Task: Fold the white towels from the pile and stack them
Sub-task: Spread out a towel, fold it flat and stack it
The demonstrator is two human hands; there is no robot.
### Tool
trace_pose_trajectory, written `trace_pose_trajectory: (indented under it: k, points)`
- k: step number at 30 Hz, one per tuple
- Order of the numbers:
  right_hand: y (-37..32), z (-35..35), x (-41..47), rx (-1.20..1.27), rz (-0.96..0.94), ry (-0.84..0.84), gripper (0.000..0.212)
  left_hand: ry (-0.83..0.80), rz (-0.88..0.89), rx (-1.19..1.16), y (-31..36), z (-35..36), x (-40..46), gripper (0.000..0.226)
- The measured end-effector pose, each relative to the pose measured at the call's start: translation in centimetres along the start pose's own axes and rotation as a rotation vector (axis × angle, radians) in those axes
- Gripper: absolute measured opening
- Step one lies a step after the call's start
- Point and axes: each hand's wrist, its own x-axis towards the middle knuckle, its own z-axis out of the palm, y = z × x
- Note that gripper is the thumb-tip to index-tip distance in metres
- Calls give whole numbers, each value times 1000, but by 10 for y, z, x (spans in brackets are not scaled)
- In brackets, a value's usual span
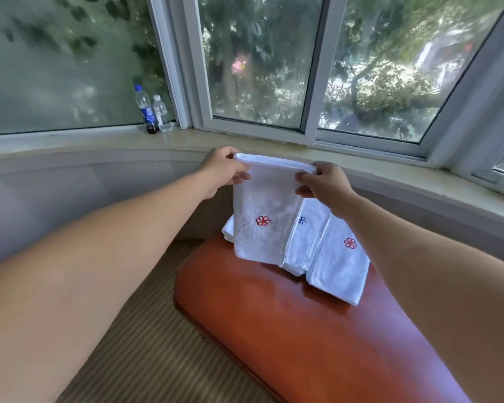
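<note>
Left hand (224, 170) and right hand (322, 181) each with the grip pinched on the top fold of a white towel (262, 216), held hanging above the far end of the wooden table (288, 315), just over the folded towels (329, 257) lying there. Likely risk: layers slipping apart if one pinch loosens, or the lowered towel nudging the stack askew. Red and blue flower emblems stitched on the towels; blue label on the bottle (145, 110) at the windowsill, writing unreadable
</note>
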Motion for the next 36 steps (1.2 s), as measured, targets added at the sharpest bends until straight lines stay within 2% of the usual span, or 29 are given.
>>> trace_pose_trajectory:
  k: [10,18,24,30,36]
  points:
    - [-21,76,29,-30,70,170,15,-190,53,62,-9,-70,78,26]
    - [-38,109,49,-39,105,212,14,-281,92,85,-7,-103,128,25]
    - [-20,112,98,-35,169,229,12,-322,75,127,-16,-87,188,27]
    - [24,109,171,-43,248,242,19,-347,6,176,-41,-55,268,24]
    - [69,102,247,-44,312,246,14,-356,-67,238,-67,-17,350,29]
